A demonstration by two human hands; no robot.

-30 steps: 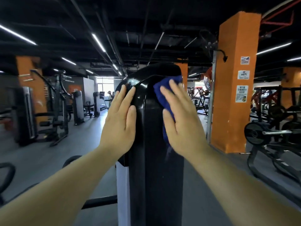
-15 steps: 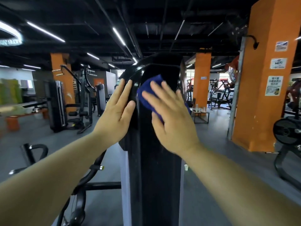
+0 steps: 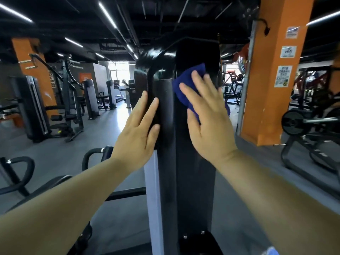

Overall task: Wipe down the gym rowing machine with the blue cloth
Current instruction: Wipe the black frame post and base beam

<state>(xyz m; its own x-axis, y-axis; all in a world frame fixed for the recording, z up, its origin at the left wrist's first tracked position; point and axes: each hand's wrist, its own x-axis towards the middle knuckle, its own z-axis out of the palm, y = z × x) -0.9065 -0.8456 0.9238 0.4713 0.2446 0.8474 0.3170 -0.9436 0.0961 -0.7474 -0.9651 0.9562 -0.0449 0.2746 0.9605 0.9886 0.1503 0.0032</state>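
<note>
The rowing machine's tall glossy black upright column point(image 3: 193, 181) rises straight in front of me, with a rounded top. My right hand point(image 3: 207, 122) lies flat on its front face, fingers spread, pressing the blue cloth point(image 3: 189, 83) against the panel; most of the cloth is hidden under the palm. My left hand point(image 3: 138, 133) rests flat and open on the column's left edge, holding nothing. A white side panel point(image 3: 152, 190) runs down the column's left side.
An orange pillar point(image 3: 272, 80) with a metal pole stands close on the right, a plate-loaded machine point(image 3: 309, 126) beyond it. Curved black handles point(image 3: 93, 155) sit low on the left. Cable machines point(image 3: 66, 100) and another orange pillar stand farther left on the grey floor.
My right hand with the cloth has slid from the column's upper left back toward its right side and slightly lower. My left hand has moved down the left edge. My view has shifted.
</note>
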